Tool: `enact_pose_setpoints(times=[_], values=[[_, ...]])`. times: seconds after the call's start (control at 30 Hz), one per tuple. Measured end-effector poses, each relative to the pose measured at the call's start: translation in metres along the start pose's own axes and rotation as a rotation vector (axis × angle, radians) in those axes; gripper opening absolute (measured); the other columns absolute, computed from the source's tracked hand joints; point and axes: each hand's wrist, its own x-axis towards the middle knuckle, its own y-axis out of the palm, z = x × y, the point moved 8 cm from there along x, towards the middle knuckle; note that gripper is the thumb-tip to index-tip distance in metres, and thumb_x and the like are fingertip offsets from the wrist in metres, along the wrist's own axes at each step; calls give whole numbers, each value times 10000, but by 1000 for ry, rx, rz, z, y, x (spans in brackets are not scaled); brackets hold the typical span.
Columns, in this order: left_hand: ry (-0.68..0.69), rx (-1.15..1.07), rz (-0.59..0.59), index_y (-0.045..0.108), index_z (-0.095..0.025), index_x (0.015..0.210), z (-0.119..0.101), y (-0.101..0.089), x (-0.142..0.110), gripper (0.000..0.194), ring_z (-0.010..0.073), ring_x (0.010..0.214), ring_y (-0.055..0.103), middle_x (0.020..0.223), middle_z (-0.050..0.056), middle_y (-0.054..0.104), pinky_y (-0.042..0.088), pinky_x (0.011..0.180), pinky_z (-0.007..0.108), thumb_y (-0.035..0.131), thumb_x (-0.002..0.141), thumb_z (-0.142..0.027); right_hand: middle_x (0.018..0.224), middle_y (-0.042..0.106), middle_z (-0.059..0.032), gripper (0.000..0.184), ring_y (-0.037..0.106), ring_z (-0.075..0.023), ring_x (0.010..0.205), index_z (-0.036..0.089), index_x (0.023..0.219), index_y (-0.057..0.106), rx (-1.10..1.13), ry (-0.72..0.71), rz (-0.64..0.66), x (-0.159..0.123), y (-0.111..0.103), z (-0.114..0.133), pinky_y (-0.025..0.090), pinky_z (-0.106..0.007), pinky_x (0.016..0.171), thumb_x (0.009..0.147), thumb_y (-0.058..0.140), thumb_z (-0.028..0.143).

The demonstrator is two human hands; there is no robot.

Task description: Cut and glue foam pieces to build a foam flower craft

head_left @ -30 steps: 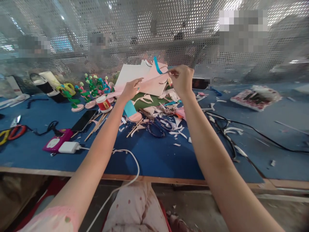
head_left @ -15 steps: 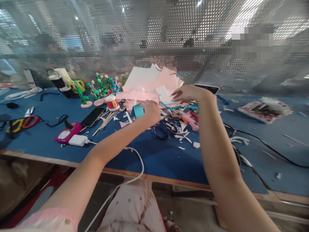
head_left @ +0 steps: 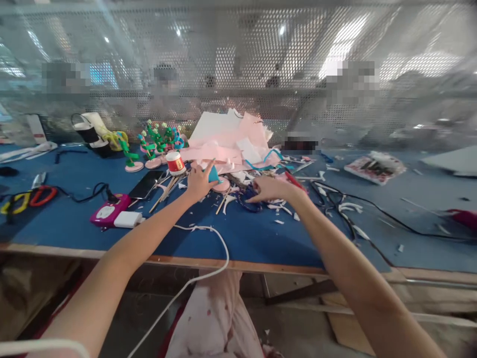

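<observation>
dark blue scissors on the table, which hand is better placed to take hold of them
Probably the right hand: its fingers are at the dark blue scissors, though contact is unclear. The left hand is farther off, beside the blue paper.

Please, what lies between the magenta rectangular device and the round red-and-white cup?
Mainly a flat, black, rectangular phone, seen in the head view.

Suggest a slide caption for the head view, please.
Left hand beside blue paper, right hand by navy scissors, amid paper scraps.
</observation>
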Motion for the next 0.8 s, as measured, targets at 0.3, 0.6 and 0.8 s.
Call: enact_pose_setpoints(times=[0.3,0.6,0.8], values=[[-216,-489,-210,358,-106,1303,31,1,1,798,308,1090,492,1154,191,484,428,882,399,745,618,-241,876,627,-195,408,599,-264,770,42,967,533,289,180,-286,-3,17,3,371,-270,552,634,620,261],[-10,-549,-560,566,-158,1051,35,-9,1,281,245,938,573,1013,112,628,445,878,422,567,772,-190,468,352,60,282,292,-49,391,170,585,447,999,123,-206,17,30,-16,255,-184,361,786,522,352],[270,-494,-754,579,-207,1090,10,-36,-25,258,202,1016,516,1027,96,589,449,916,393,473,858,-243,540,283,83,266,221,-6,362,175,643,373,1912,-197,170,13,31,19,253,-60,310,908,352,160]])
